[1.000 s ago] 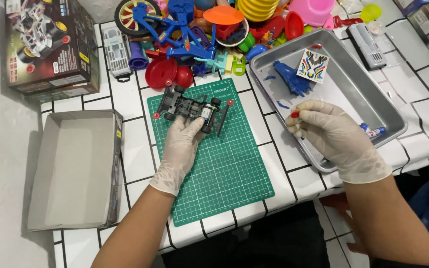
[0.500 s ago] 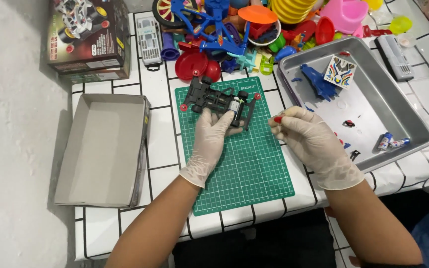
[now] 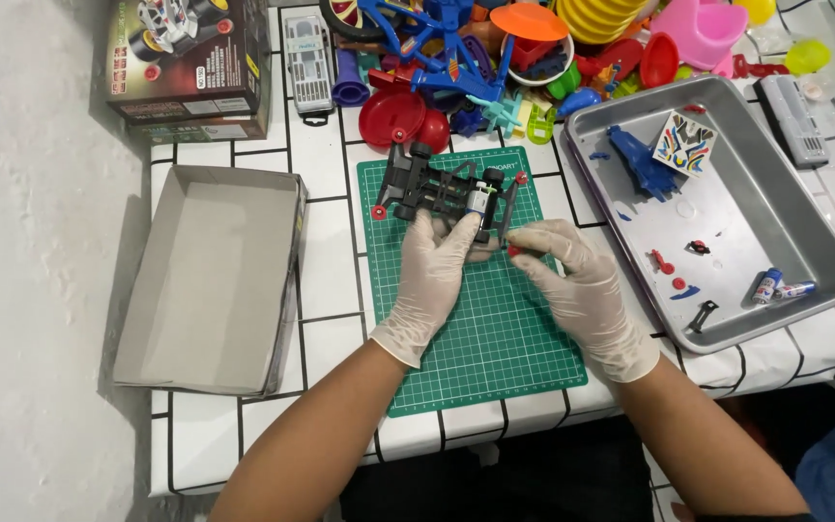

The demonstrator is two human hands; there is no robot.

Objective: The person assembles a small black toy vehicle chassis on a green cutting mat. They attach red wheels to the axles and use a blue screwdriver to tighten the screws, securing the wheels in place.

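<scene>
A black toy car chassis (image 3: pixel 442 190) with small red rollers lies on the far part of a green cutting mat (image 3: pixel 475 319). My left hand (image 3: pixel 432 280), in a white glove, rests on the chassis's near side with fingers on it. In its own white glove, my right hand (image 3: pixel 577 290) pinches a small red part (image 3: pixel 512 251) at the chassis's near right corner. A metal tray (image 3: pixel 804 242) to the right holds a blue car part (image 3: pixel 642 162), a sticker sheet (image 3: pixel 684 143), two small batteries (image 3: pixel 780 287) and little red and black pieces.
An open grey cardboard box lid (image 3: pixel 210 280) lies left of the mat. A printed kit box (image 3: pixel 190 58) stands at the far left. A heap of colourful plastic toys (image 3: pixel 533 58) fills the far edge. A grey controller-like piece (image 3: pixel 792 118) lies beyond the tray.
My right hand moved from over the tray to the chassis's right corner with a small red part pinched. My left hand stayed on the chassis. The view shifted right.
</scene>
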